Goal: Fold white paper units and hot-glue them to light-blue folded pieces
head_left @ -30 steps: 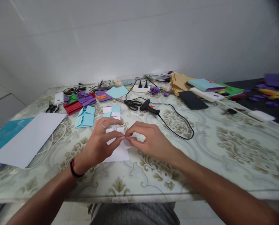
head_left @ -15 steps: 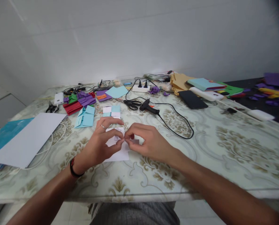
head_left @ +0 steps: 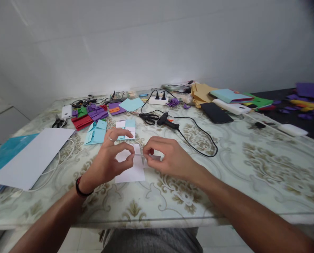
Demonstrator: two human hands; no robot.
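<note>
Big white sheet [head_left: 32, 156] lies far left on counter [head_left: 251, 165], blue folded pieces [head_left: 96, 131] just beyond. Left hand [head_left: 110, 160] & right hand [head_left: 170, 160] sit close together mid-counter, each pinching an end of a thin strip [head_left: 139, 154], poss. clear tape, held taut just above small white paper [head_left: 132, 167]. Looks like strip-fixing step; next likely needs lowering it square onto paper. Glue gun [head_left: 167, 122] to right.

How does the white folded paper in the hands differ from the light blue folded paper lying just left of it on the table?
The white folded paper is white, and both hands pinch its top edge; the light blue folded paper is blue and lies untouched. The white piece sits nearer the person, the blue one farther back. Both rest on the patterned table.
</note>
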